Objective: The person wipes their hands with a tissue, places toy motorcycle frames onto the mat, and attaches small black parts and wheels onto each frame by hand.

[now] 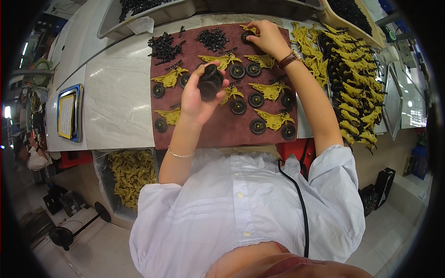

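Black wheel pinned under the right grip, far corner of the mat

The black wheel (247, 35) lies beneath the right hand (268, 39), fingertips closed on it; the left hand (200, 95), nearer the body, is wrapped around a stack of black wheels (210, 81) above the maroon mat (218, 129) on the tabletop (116, 92).

To your left on the pale worktop (116, 92) lies a blue-framed tablet (68, 113). Grey bins (139, 18) sit at the far edge, a bag of yellow parts (132, 171) hangs below, and a black stand (76, 229) rests on the floor.
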Available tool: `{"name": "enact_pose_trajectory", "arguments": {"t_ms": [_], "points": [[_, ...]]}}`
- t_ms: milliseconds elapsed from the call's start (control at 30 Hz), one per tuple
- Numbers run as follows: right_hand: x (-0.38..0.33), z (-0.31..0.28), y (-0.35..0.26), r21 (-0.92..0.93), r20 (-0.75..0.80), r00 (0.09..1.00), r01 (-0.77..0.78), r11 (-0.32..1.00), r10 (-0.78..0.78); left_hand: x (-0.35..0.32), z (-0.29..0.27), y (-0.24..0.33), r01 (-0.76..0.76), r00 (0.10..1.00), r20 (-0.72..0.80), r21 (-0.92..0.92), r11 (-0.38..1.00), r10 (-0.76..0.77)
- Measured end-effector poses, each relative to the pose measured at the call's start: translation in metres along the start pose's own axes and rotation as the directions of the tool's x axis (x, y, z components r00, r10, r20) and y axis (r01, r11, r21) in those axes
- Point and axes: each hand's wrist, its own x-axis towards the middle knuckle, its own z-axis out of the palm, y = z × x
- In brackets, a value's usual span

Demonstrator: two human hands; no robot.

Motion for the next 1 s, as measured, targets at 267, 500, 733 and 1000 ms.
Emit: {"name": "enact_pose_trajectory", "arguments": {"t_ms": [267, 500, 733, 1000], "points": [[0.002, -0.01, -0.01, 0.237, -0.001, 0.993, -0.112, 0.965, 0.115, 0.022, 0.028, -0.001, 0.031, 0.999, -0.014, 0.183, 0.983, -0.029], [0.001, -0.01, -0.002, 0.228, 0.015, 0.997, -0.081, 0.97, 0.08, 0.038, 0.04, -0.009, -0.034, 0.997, -0.049, 0.325, 0.945, 0.053], [0.006, 0.004, 0.012, 0.098, 0.094, 0.995, -0.047, 0.994, 0.038, 0.039, 0.033, -0.009, -0.009, 0.998, -0.052, 0.263, 0.965, 0.023], [0.022, 0.006, 0.013, 0.264, 0.177, 0.978, -0.154, 0.952, 0.109, 0.032, 0.026, -0.008, 0.016, 0.996, -0.089, 0.255, 0.967, 0.007]]}}
